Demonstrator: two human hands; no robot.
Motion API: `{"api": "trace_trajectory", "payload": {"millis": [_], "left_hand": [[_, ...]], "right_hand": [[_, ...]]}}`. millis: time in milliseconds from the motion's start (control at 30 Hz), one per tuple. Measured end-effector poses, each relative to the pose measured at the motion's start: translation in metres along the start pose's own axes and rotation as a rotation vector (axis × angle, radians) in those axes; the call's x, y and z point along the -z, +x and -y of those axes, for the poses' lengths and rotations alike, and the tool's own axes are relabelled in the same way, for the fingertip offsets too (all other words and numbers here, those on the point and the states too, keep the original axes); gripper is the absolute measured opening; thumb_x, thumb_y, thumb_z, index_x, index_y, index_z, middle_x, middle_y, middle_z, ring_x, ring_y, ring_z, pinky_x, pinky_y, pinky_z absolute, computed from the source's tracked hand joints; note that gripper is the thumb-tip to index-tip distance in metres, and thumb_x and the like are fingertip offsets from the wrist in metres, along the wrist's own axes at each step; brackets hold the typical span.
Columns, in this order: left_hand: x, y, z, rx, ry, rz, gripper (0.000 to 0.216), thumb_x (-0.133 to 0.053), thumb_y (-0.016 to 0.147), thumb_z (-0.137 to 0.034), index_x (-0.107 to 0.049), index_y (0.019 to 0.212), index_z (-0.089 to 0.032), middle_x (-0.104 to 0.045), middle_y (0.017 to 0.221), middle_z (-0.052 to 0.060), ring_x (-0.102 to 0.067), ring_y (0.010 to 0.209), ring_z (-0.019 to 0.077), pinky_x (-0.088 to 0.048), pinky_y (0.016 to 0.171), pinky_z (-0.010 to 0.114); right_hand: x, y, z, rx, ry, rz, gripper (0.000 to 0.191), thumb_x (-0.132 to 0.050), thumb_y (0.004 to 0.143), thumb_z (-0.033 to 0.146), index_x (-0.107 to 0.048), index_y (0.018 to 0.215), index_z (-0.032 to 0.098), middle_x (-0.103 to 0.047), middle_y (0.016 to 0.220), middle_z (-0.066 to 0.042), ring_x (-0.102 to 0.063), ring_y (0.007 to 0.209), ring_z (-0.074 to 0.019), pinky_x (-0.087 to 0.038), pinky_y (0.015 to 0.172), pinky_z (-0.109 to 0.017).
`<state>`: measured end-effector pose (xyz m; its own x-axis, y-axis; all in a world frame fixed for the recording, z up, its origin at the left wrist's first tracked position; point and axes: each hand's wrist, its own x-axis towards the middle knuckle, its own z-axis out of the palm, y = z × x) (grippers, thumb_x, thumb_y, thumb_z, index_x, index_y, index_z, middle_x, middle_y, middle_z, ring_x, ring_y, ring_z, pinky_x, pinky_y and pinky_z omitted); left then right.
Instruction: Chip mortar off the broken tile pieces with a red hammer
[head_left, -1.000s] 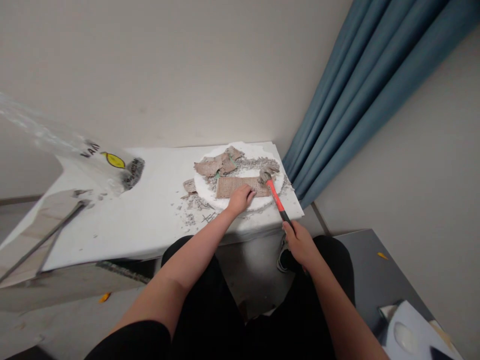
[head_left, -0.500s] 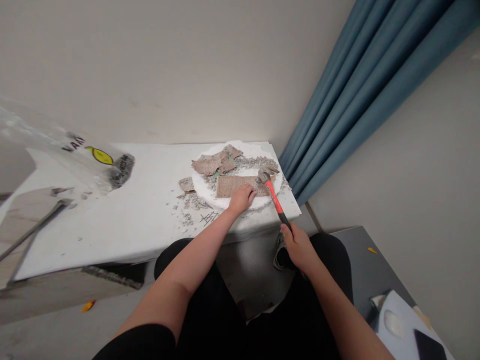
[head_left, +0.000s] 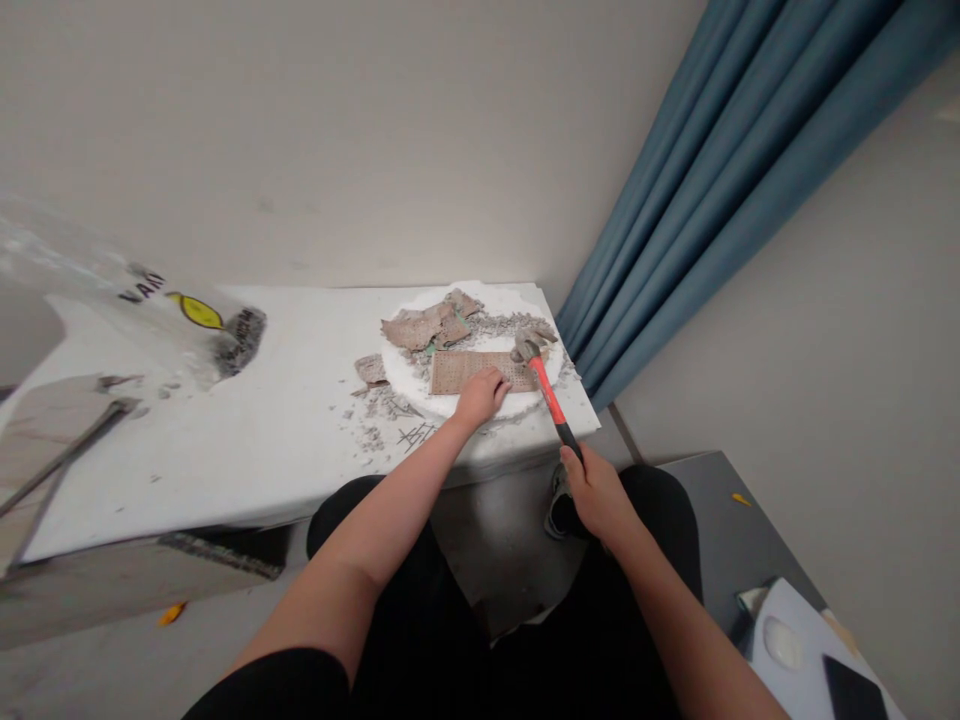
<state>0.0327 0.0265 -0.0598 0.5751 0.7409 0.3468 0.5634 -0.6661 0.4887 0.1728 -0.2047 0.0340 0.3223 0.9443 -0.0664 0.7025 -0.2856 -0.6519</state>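
My right hand [head_left: 596, 488] is wrapped around the black grip of a hammer [head_left: 549, 392] with a red shaft. The dusty hammer head rests at the right end of a brown, textured rectangular panel [head_left: 454, 372]. My left hand [head_left: 481, 396] lies on the middle of that panel, its fingers curled against the surface. Under the panel is a round white foam slab [head_left: 405, 375]. Torn brown pieces [head_left: 421, 326] and grey crumbs [head_left: 506, 325] lie on the slab behind the panel.
The slab sits on a white-covered table [head_left: 255, 440]. A clear plastic bag [head_left: 180, 330] with dark contents and a metal bar [head_left: 71, 452] are at left. Rubble and thin nails [head_left: 415, 435] lie near the front edge. A blue curtain [head_left: 675, 190] hangs at right.
The view has shifted very slightly. Both hands, the hammer and the panel look nearly unchanged.
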Motion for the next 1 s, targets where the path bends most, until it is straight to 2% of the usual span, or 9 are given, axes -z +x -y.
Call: {"api": "trace_trajectory", "payload": {"millis": [567, 633, 767, 900, 1000], "left_hand": [[-0.0014, 0.0004, 0.0020, -0.028, 0.014, -0.008, 0.019, -0.053, 0.097, -0.029, -0.062, 0.085, -0.018, -0.064, 0.089, 0.009, -0.059, 0.087, 0.0222, -0.045, 0.080, 0.033], [-0.0010, 0.0003, 0.0016, -0.026, 0.011, -0.002, 0.018, -0.053, 0.097, -0.029, -0.063, 0.086, -0.018, -0.064, 0.089, 0.008, -0.059, 0.087, 0.0218, -0.045, 0.080, 0.033], [-0.0004, 0.0002, 0.0009, -0.024, 0.019, 0.004, 0.019, -0.053, 0.097, -0.029, -0.063, 0.086, -0.018, -0.064, 0.090, 0.009, -0.059, 0.088, 0.0220, -0.045, 0.081, 0.034], [-0.0004, 0.0004, 0.0014, -0.013, 0.012, 0.011, 0.018, -0.054, 0.097, -0.028, -0.064, 0.086, -0.018, -0.065, 0.091, 0.009, -0.059, 0.089, 0.0227, -0.045, 0.080, 0.034], [-0.0005, 0.0004, 0.0025, -0.020, 0.004, 0.014, 0.017, -0.053, 0.097, -0.028, -0.064, 0.087, -0.018, -0.065, 0.091, 0.009, -0.060, 0.089, 0.0224, -0.045, 0.081, 0.034]], "right_hand": [[0.0000, 0.0015, 0.0053, -0.015, -0.100, 0.043, 0.025, -0.040, 0.105, 0.031, -0.057, 0.092, 0.020, -0.070, 0.088, -0.012, -0.065, 0.084, -0.0262, -0.038, 0.069, -0.031], [-0.0003, 0.0013, 0.0053, -0.036, -0.105, 0.057, 0.025, -0.040, 0.105, 0.031, -0.057, 0.089, 0.021, -0.070, 0.086, -0.011, -0.065, 0.081, -0.0257, -0.037, 0.068, -0.030], [0.0008, 0.0016, 0.0050, -0.019, -0.118, -0.001, 0.027, -0.039, 0.106, 0.036, -0.055, 0.089, 0.022, -0.068, 0.083, -0.010, -0.064, 0.080, -0.0256, -0.037, 0.067, -0.030], [0.0024, 0.0024, 0.0051, -0.030, -0.109, 0.044, 0.025, -0.040, 0.105, 0.032, -0.054, 0.087, 0.023, -0.069, 0.084, -0.010, -0.064, 0.081, -0.0253, -0.037, 0.067, -0.030], [0.0028, 0.0020, 0.0057, -0.020, -0.095, 0.001, 0.028, -0.038, 0.105, 0.037, -0.053, 0.087, 0.023, -0.067, 0.080, -0.008, -0.063, 0.076, -0.0250, -0.037, 0.066, -0.030]]}}
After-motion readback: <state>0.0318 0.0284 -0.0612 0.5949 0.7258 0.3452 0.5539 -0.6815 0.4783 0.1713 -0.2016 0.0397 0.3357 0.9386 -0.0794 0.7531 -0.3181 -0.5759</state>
